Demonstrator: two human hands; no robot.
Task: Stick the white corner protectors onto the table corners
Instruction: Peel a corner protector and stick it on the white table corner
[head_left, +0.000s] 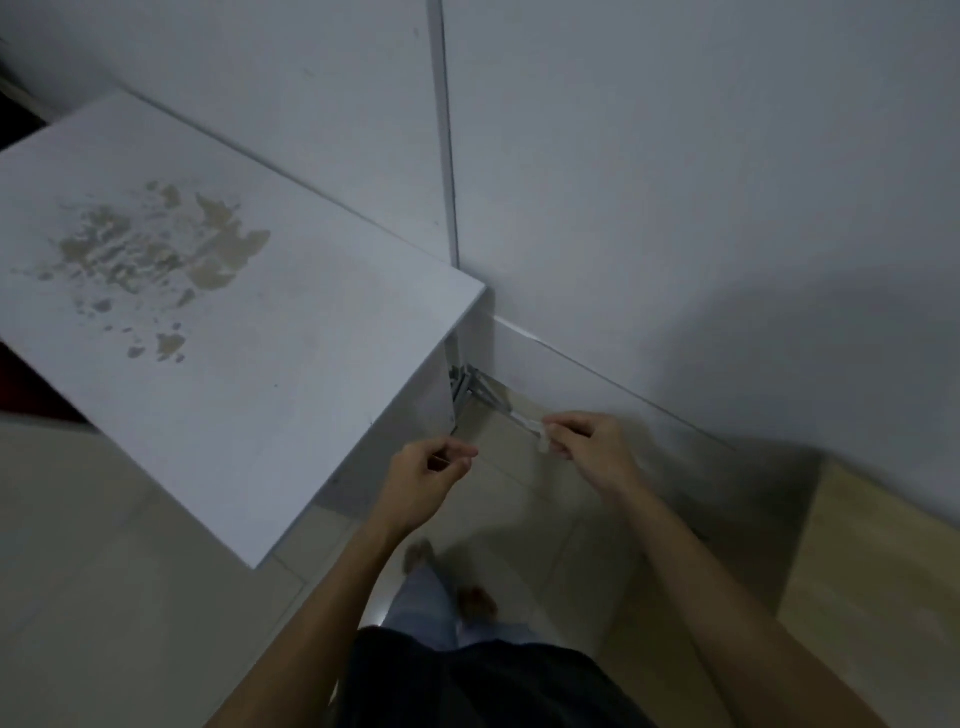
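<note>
1. The right hand (587, 447) pinches a small white corner protector (543, 440) in its fingertips, held in the air at 4 o'clock from the white table (218, 332) corner.
2. The left hand (426, 470) sits at 9 o'clock from the protector, thumb and forefinger pressed together; what they pinch is too small to tell.

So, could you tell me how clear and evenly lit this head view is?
Head view: dim and soft; right hand and the white protector it pinches are motion-blurred; broad shadow darkens the wall at right; wide-angle lens bends the table edges.
</note>
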